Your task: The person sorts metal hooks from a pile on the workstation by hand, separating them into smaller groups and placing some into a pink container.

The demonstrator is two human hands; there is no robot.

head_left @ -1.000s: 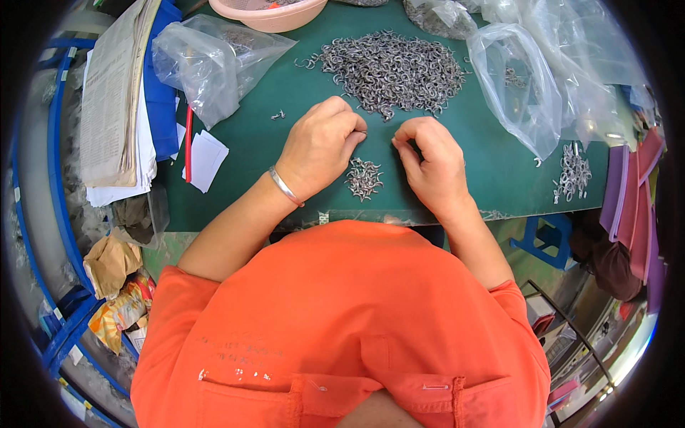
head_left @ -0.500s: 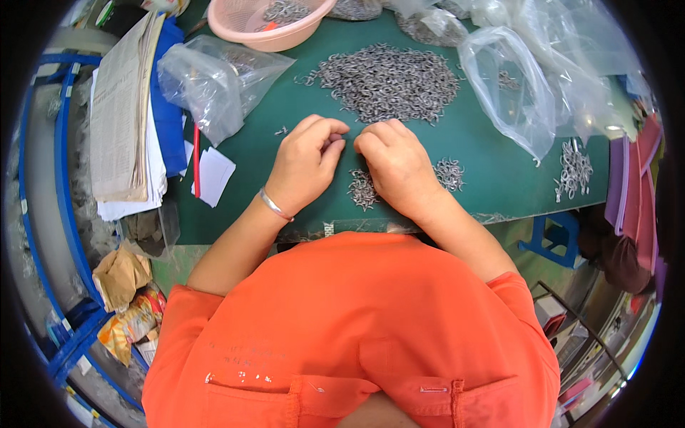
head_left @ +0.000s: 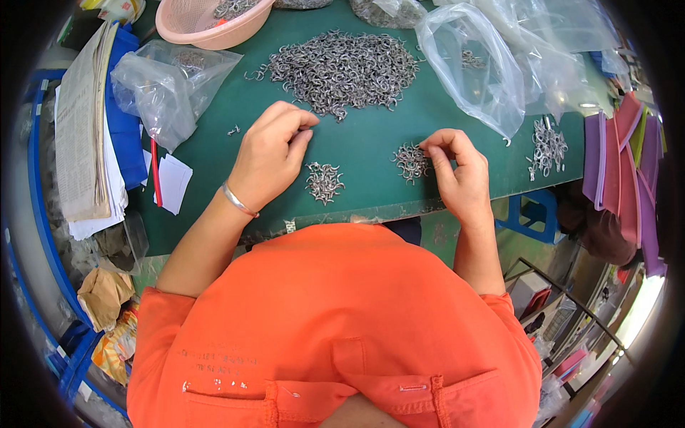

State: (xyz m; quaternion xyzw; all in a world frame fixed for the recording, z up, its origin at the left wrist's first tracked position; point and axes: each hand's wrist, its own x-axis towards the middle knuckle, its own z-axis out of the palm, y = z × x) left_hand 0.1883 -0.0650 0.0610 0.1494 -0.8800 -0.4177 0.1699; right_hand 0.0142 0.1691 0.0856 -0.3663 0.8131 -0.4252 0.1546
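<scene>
A large heap of small metal hooks (head_left: 342, 69) is spread over the far middle of the green bench (head_left: 371, 143). The pieces are silver-grey, curved and tangled together. Two smaller clusters are set near the front edge: a left cluster (head_left: 324, 181) just beside the left hand, and a right cluster (head_left: 411, 161) touched by the right hand. A further group of hooks (head_left: 548, 146) lies at the right end of the bench.

The left hand (head_left: 271, 153) is held palm down, wrist bent, with a metal bangle (head_left: 237, 201) worn at the wrist. Its fingertips (head_left: 303, 123) are drawn together at the near rim of the large heap; whether a hook is pinched cannot be told.

The right hand (head_left: 457, 175) is curled, with thumb and forefinger closed together at the right cluster; a held piece cannot be confirmed.

Clear plastic bags (head_left: 471, 64) are placed right of the heap, another bag (head_left: 168, 82) left of it. A pink basket (head_left: 207, 20) is positioned at the far edge.
</scene>
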